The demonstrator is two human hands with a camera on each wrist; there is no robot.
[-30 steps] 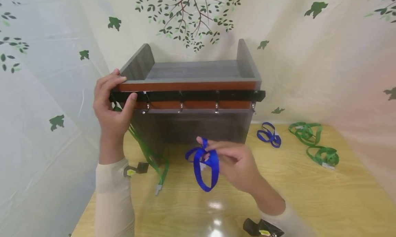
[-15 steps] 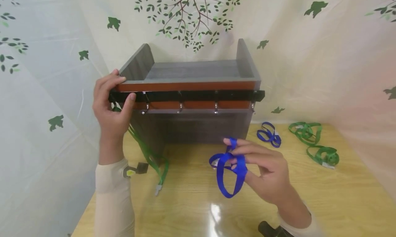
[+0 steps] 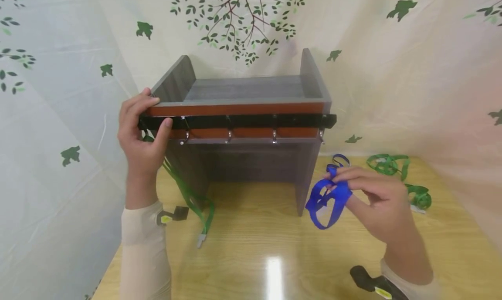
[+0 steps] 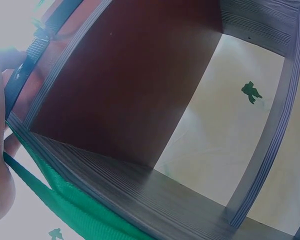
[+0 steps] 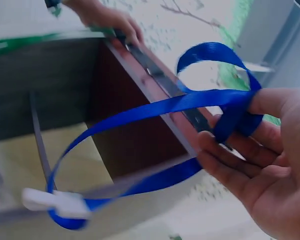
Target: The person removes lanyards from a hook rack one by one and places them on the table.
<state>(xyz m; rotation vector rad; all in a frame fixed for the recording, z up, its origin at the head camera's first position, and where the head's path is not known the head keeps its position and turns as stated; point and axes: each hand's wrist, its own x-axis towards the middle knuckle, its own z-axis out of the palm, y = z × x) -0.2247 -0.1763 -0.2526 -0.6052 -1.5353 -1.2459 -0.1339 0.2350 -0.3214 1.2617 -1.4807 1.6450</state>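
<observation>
My left hand (image 3: 143,134) grips the left end of a black hook rail (image 3: 251,121), its thumb on the rail and its fingers over the top edge of a grey wooden shelf unit (image 3: 251,89). Beside that hand a green lanyard (image 3: 184,189) hangs from the rail's left end, its grey clip near the table. To the right of the unit, my right hand (image 3: 382,200) pinches a looped blue lanyard (image 3: 343,193) above the table. In the right wrist view, a white clip (image 5: 57,202) dangles at the bottom of its loop.
Behind my right hand another blue lanyard (image 3: 340,155) lies partly hidden on the wooden table (image 3: 251,247). Two coiled green lanyards, one farther back (image 3: 388,165) and one nearer (image 3: 421,199), lie at the right. Metal hooks (image 3: 229,136) line the rail. A leaf-patterned curtain (image 3: 364,73) stands behind.
My right hand has moved rightward with the blue lanyard, from in front of the shelf to near the lanyards on the table. The left hand has kept its place.
</observation>
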